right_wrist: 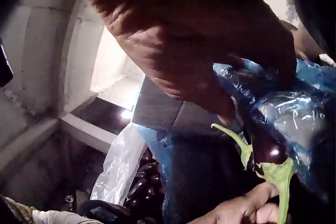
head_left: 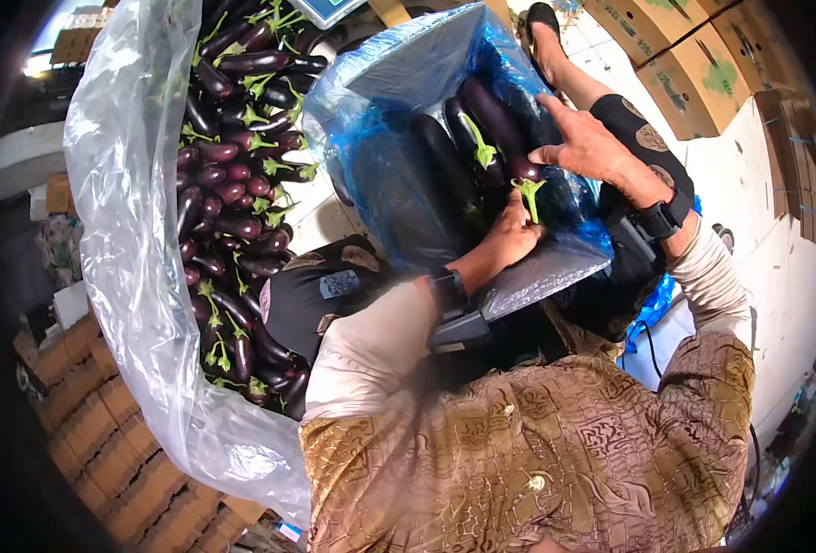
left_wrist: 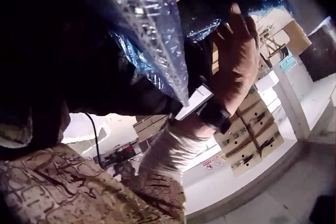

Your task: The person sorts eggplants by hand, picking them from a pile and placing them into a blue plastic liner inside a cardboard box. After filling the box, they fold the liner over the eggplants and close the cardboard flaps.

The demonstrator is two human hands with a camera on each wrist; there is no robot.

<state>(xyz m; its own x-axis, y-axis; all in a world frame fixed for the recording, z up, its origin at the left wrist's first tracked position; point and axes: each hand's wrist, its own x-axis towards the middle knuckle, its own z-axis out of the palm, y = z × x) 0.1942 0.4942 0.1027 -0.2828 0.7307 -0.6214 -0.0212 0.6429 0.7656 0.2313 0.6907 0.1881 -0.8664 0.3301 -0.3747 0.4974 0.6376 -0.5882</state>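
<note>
A carton lined with thin blue plastic film (head_left: 548, 278) sits tilted between the person's legs. Inside it several long dark eggplants lie side by side, green stems toward the person. My left hand (head_left: 511, 236) grips the stem end of the rightmost eggplant (head_left: 493, 112), its fingers by the green cap. Over the carton's right side reaches my right hand (head_left: 585, 143), fingers extended along the film and thumb at that eggplant's lower end. In the right wrist view the same eggplant (right_wrist: 270, 148) shows between the two hands. Its far end lies deeper in the carton.
Left of the carton, a heap of eggplants (head_left: 237, 198) lies within a clear plastic sheet (head_left: 136, 230). Cardboard boxes (head_left: 689, 78) stand at the upper right. Part of a scale (head_left: 327, 7) shows at the top edge. A dark cable (head_left: 650, 350) hangs near the person's right side.
</note>
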